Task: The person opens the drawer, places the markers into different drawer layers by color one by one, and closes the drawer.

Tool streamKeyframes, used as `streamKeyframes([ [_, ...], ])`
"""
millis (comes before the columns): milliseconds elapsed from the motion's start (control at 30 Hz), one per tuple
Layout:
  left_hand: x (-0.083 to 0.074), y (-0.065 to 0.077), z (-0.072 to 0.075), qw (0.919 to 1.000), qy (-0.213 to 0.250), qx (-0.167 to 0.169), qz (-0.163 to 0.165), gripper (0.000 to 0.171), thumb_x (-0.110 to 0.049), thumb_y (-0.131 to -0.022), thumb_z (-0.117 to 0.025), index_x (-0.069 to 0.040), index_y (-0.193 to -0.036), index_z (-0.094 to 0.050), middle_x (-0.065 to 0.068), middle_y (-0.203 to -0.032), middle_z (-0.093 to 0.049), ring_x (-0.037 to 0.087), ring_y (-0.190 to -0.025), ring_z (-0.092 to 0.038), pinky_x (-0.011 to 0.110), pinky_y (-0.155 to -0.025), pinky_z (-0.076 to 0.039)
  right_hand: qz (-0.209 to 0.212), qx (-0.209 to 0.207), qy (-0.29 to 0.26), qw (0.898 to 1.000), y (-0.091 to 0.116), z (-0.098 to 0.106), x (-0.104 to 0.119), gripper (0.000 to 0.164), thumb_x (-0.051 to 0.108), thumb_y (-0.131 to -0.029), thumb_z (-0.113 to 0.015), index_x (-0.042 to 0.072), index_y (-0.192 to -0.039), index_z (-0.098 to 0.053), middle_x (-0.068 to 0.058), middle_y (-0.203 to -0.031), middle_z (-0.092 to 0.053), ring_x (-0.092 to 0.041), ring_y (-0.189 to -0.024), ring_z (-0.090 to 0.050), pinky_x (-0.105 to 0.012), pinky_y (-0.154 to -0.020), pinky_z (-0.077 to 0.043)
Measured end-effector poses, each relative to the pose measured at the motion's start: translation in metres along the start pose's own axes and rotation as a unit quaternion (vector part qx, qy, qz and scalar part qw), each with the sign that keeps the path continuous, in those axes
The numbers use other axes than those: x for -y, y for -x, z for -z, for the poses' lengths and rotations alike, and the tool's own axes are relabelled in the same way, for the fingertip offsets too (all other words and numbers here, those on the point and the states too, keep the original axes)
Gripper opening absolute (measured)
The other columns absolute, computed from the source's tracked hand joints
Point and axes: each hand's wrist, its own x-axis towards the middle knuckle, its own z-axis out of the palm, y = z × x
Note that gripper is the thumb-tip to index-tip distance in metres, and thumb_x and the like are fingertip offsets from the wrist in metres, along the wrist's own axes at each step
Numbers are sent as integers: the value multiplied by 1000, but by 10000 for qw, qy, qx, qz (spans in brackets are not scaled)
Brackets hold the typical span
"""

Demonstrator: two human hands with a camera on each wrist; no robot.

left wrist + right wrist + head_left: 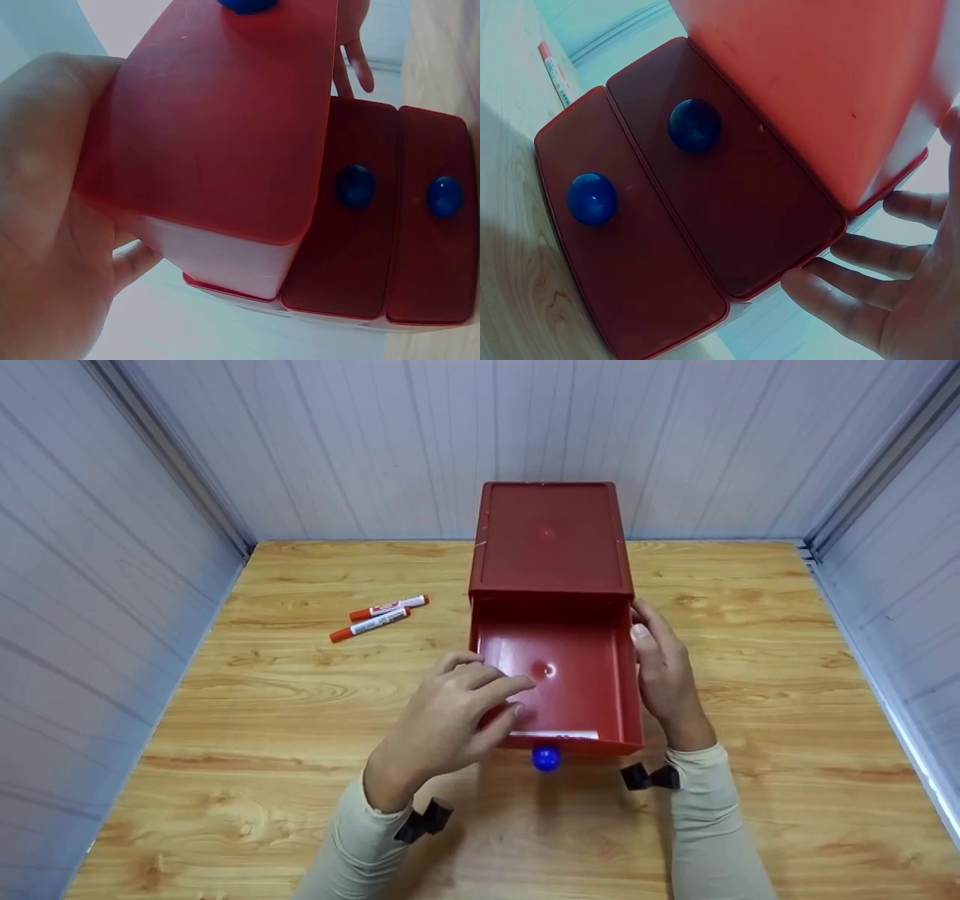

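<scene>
A red drawer cabinet (551,536) stands on the table with its top drawer (581,667) pulled out. Over the drawer's left front corner is my left hand (442,720), its loosely bent fingers reaching inside and pinching nothing visible. Along the drawer's inner front lies a white strip with red marks (555,734), partly hidden by the front wall. My right hand (667,675) rests at the cabinet's right side, thumb up by the drawer's edge; in the right wrist view its fingers (840,300) extend along the side. A blue knob (546,758) sits on the drawer front.
Two markers (379,622) with white barrels and red ends lie left of the cabinet. Below the pulled-out drawer, a middle drawer (742,210) and a bottom drawer (645,247) are closed, each with a blue knob. Pale panel walls (360,442) enclose the wooden table (247,720).
</scene>
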Motion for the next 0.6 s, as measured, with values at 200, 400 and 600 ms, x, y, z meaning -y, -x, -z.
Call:
streamKeyframes([
  [200,1,1,-2,9997,128,-182,-98,20,-21,-96,-63,-14,-110,-75,-2,-92,-71,14,-87,-64,39,-99,-41,-69,-108,-65,9999,0,0,-1,45,19,-105,-39,5,-147,-49,-14,-130,-60,-22,-107,-63,-29,-84,-53],
  [400,5,3,-4,9975,316,-541,-332,18,-21,-95,-64,-13,-107,-76,-2,-95,-71,16,-89,-64,40,-96,-44,-222,-160,-212,9994,1,0,-1,48,20,-103,-41,2,-147,-47,-17,-131,-58,-24,-109,-61,-29,-85,-52],
  [600,10,11,-8,9900,753,-1126,-400,16,-15,-88,-69,-10,-102,-75,4,-106,-68,21,-96,-62,36,-87,-47,-226,24,98,9997,1,-1,2,55,20,-101,-45,19,-156,-38,-12,-137,-55,-22,-121,-53,-35,-96,-45],
])
